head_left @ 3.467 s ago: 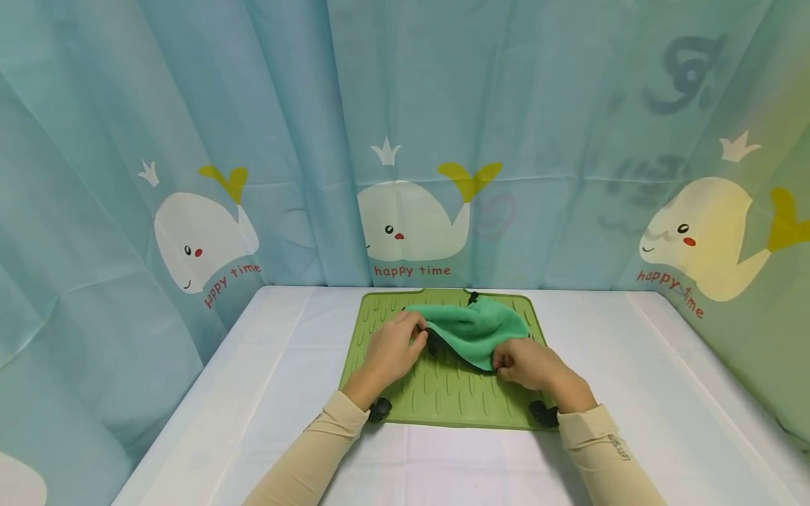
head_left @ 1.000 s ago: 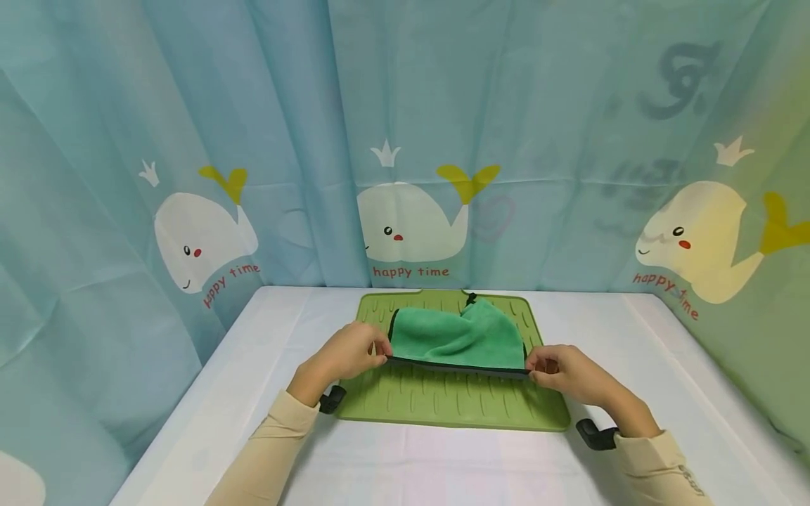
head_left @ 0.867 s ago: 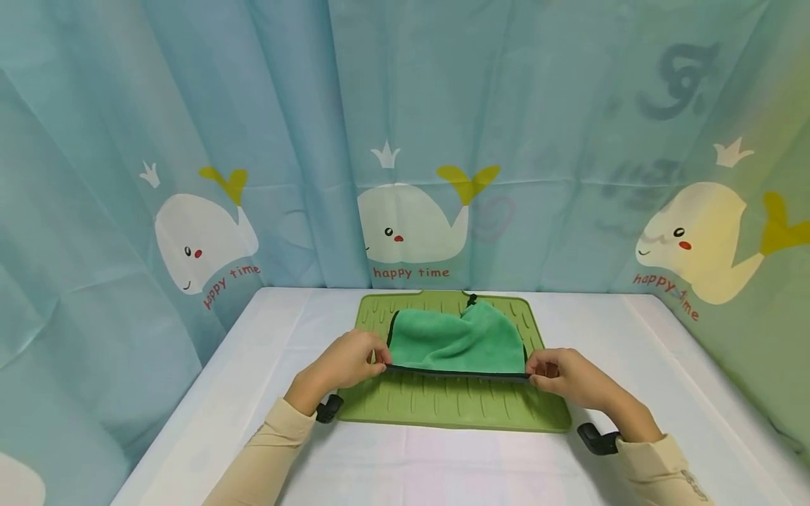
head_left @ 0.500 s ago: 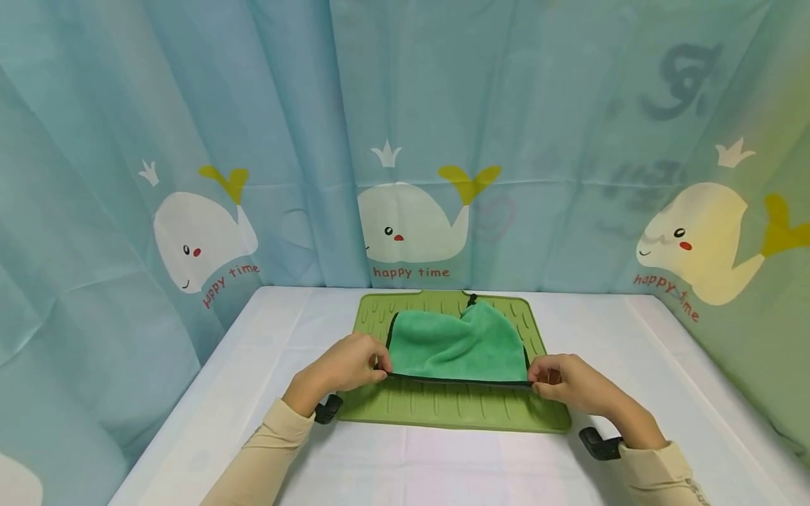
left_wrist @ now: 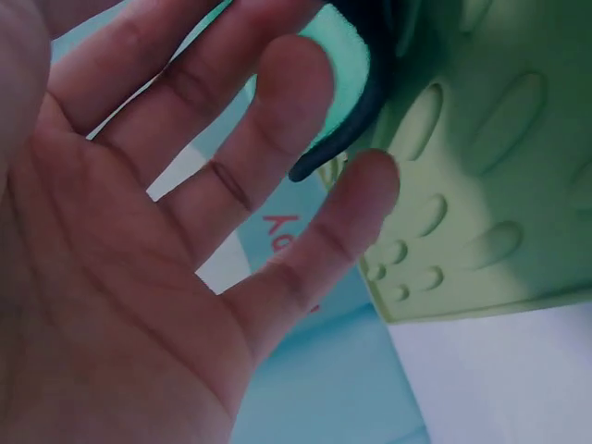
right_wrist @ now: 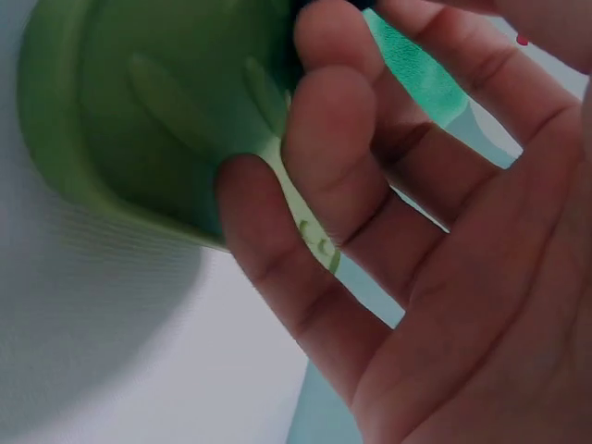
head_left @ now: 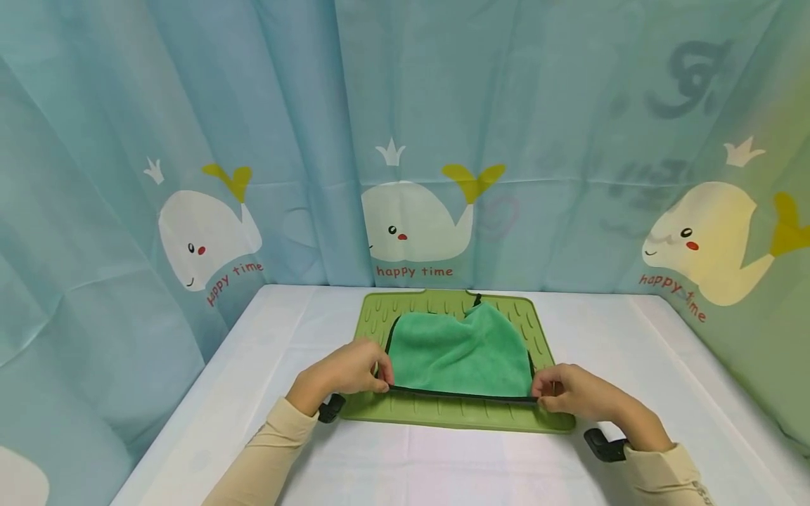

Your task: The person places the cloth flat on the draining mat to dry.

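Note:
A green cloth (head_left: 455, 355) with black edging lies over a green ribbed mat (head_left: 462, 416) in the head view. Its far side is bunched, with a crease running toward the back and a small black loop (head_left: 477, 300) behind it. My left hand (head_left: 351, 369) pinches the near left corner between thumb and fingertips. At the near right corner, my right hand (head_left: 572, 390) pinches the same edge, which runs taut between both hands. In each wrist view the spread outer fingers show, with part of the cloth (left_wrist: 342, 69) beyond the left ones; the pinching tips are mostly out of sight.
The mat lies on a white-covered table (head_left: 436, 467), which shows on both sides of it. A blue curtain (head_left: 544, 105) printed with white whales (head_left: 418, 221) hangs behind and to the sides. Black wrist cameras (head_left: 604, 445) sit under the wrists.
Earlier the cloth was bunched, with the hands closer together. The hands have moved apart to its near corners, then drawn that edge toward the person, spreading the cloth lower over the mat.

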`<state>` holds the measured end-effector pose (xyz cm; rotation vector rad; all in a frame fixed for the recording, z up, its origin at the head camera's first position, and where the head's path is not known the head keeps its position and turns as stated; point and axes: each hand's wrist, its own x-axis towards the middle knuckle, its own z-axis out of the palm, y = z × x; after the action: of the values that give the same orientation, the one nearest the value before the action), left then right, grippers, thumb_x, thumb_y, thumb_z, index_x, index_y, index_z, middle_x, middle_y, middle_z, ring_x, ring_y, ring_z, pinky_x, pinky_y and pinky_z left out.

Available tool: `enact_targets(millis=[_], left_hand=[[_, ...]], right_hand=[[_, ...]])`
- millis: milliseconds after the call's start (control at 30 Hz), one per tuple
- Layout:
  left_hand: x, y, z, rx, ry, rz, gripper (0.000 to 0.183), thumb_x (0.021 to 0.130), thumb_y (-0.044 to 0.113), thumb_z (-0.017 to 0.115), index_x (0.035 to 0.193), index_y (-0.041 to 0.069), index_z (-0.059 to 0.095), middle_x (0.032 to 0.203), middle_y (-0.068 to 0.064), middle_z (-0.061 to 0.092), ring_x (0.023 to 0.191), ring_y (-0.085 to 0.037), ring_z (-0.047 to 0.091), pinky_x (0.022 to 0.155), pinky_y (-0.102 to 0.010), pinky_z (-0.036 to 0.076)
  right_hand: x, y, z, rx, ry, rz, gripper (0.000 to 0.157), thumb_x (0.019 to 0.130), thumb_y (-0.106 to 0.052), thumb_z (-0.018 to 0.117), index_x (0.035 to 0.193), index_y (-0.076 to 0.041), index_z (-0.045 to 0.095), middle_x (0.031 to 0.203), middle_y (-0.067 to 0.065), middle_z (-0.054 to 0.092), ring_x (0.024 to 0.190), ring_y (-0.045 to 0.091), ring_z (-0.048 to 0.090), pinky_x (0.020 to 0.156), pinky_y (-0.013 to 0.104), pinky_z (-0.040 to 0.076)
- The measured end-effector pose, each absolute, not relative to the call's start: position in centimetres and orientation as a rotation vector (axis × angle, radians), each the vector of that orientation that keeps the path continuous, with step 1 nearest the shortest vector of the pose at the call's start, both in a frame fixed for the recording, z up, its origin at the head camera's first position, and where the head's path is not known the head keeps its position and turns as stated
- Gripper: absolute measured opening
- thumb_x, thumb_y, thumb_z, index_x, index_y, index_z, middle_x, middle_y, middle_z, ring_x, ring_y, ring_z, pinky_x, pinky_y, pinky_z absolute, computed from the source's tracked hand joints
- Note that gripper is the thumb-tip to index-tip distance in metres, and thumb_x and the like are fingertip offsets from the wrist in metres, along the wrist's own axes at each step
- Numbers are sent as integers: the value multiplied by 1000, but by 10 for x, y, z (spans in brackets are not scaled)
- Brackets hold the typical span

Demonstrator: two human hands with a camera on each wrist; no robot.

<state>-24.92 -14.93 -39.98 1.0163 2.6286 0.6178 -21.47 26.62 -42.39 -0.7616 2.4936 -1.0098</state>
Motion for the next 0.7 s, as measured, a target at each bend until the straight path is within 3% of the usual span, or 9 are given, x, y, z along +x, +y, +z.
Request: enact_targets(millis=[700], left_hand=[[-249,-149,-409,981,2493,683,5,81,13,77,82,18,76,71,11,67,63,-4,59,58,-21,49]], right_hand=[[-212,264,-421,-770,2382,-969,5,90,-9,63,86,-6,64,67,-8,51,59,0,44,53,24,39]])
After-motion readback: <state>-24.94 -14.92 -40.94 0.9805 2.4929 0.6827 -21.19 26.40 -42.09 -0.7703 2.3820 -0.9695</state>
